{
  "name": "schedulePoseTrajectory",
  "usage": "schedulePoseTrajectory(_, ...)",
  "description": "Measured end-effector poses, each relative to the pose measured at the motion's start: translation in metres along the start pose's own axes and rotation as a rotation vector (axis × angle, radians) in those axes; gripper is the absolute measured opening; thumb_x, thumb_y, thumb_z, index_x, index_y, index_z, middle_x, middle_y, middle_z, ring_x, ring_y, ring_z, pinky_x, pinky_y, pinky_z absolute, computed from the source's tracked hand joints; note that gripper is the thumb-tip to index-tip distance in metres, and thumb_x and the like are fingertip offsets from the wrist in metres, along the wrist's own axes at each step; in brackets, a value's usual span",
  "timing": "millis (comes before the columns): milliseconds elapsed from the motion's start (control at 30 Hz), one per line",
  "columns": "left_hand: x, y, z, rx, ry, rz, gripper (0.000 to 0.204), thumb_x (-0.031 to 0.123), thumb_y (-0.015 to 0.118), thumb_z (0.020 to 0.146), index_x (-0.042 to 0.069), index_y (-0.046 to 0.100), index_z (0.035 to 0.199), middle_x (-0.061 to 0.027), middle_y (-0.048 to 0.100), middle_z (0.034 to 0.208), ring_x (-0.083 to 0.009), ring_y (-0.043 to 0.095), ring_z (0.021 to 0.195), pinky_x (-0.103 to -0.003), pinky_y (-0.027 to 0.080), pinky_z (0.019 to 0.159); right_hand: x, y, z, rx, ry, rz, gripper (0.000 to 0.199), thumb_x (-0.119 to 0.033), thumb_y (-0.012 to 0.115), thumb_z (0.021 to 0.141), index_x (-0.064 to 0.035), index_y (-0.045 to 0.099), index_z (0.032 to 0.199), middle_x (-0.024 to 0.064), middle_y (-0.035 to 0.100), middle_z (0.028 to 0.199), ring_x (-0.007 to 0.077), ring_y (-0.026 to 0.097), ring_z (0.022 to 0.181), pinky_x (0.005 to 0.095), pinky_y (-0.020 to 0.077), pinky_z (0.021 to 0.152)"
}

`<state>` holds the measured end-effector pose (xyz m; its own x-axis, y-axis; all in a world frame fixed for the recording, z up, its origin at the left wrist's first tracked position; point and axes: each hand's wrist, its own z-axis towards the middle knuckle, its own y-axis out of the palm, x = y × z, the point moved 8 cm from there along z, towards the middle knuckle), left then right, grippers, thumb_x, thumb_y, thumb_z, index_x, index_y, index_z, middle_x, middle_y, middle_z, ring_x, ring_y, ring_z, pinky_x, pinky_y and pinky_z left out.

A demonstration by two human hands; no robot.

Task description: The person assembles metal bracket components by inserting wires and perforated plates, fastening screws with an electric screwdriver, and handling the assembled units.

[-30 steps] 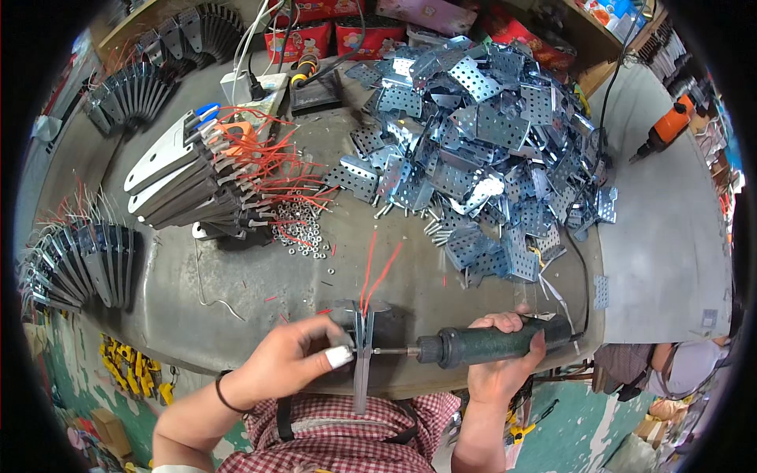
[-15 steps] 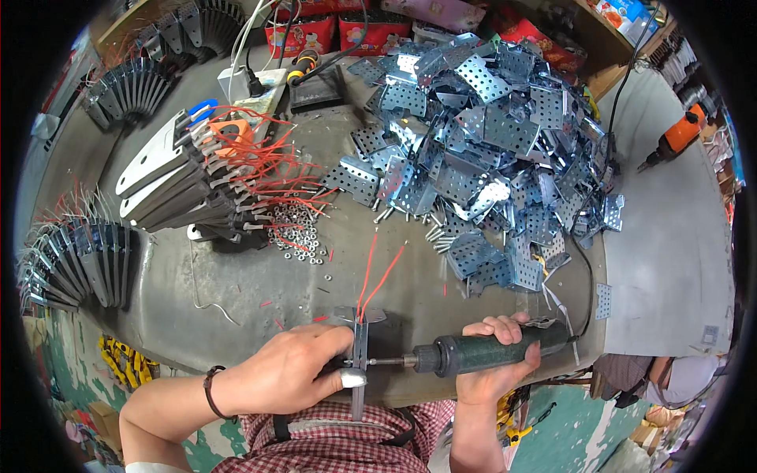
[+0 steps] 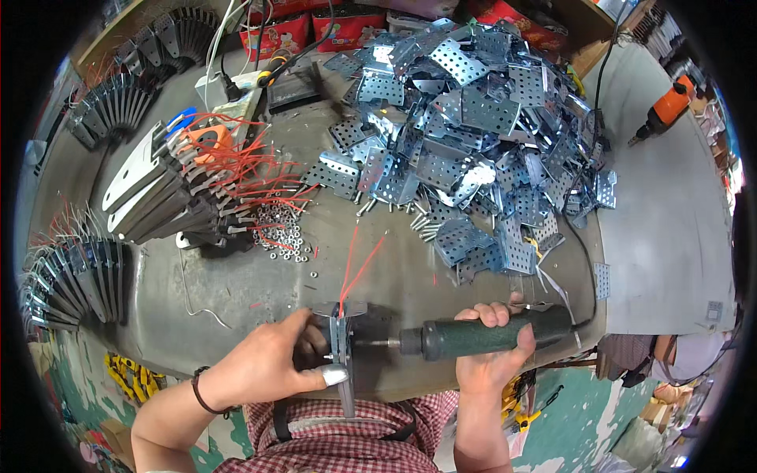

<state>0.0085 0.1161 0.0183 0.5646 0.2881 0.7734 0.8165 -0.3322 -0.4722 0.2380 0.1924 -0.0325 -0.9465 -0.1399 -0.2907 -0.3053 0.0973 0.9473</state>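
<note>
Lower ctr: our L hand (image 3: pixel 268 359) pinches red-wired metal assy (image 3: pixel 347 394), R hand (image 3: pixel 487 369) grips elec. screwdriver (image 3: pixel 453 340); best hold bit (image 3: pixel 378 343) square.

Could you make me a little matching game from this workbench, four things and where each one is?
Things
1. green power screwdriver
2. orange power tool
3. slim part with two red wires
4. small metal nuts

Places
A. left of the heap of perforated plates
B. in the person's left hand
C. in the person's right hand
D. toward the picture's upper right

Right pairs: 1-C, 2-D, 3-B, 4-A
</note>
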Motion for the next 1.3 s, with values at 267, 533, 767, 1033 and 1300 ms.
schedulePoseTrajectory(267,-0.03,0.013,-0.003,0.015,-0.038,-0.308,0.059,0.023,0.075,0.068,-0.008,0.051,0.112,-0.0125,0.065,0.091,-0.0145,0.063,0.078,-0.028,0.051,0.073,0.0,0.002,-0.002,0.006,-0.056,-0.236,0.047,-0.027,0.064,0.076,-0.012,0.045,0.116,0.0006,0.05,0.08,0.0153,0.048,0.08,0.0362,0.0396,0.084)
schedulePoseTrajectory(533,-0.037,0.017,-0.002,0.062,0.008,-0.44,0.054,0.021,0.075,0.068,-0.008,0.054,0.109,-0.0123,0.066,0.089,-0.0116,0.062,0.08,-0.027,0.05,0.073,0.004,0.004,-0.001,-0.021,-0.044,-0.2,0.041,-0.026,0.062,0.078,-0.0118,0.046,0.113,0.0007,0.05,0.081,0.0156,0.048,0.08,0.0357,0.0398,0.084)
schedulePoseTrajectory(767,0.049,0.008,-0.044,0.298,0.568,0.271,0.054,0.026,0.077,0.06,-0.001,0.056,0.102,-0.0171,0.057,0.099,-0.0305,0.061,0.082,-0.034,0.051,0.07,-0.007,0.012,-0.007,0.064,-0.012,0.243,0.04,-0.027,0.064,0.076,-0.012,0.048,0.109,-0.0014,0.048,0.079,0.0148,0.047,0.08,0.0361,0.0377,0.084)
schedulePoseTrajectory(1033,0.013,0.024,-0.025,0.291,0.5,0.331,0.043,-0.003,0.059,0.068,-0.001,0.049,0.11,-0.0162,0.055,0.115,-0.0335,0.057,0.098,-0.04,0.049,0.08,-0.009,-0.009,-0.014,0.072,0.045,0.169,0.043,-0.025,0.066,0.075,-0.0118,0.049,0.113,-0.0013,0.049,0.08,0.0125,0.047,0.08,0.0353,0.0382,0.086)
schedulePoseTrajectory(1300,0.02,-0.021,0.028,0.492,0.518,0.747,0.028,-0.005,0.062,0.064,0.0,0.051,0.089,-0.0106,0.058,0.09,-0.0327,0.056,0.082,-0.039,0.046,0.073,-0.013,-0.007,-0.013,0.001,-0.013,0.015,0.044,-0.024,0.066,0.075,-0.0131,0.049,0.113,0.0,0.051,0.08,0.0142,0.049,0.08,0.0357,0.0386,0.085)
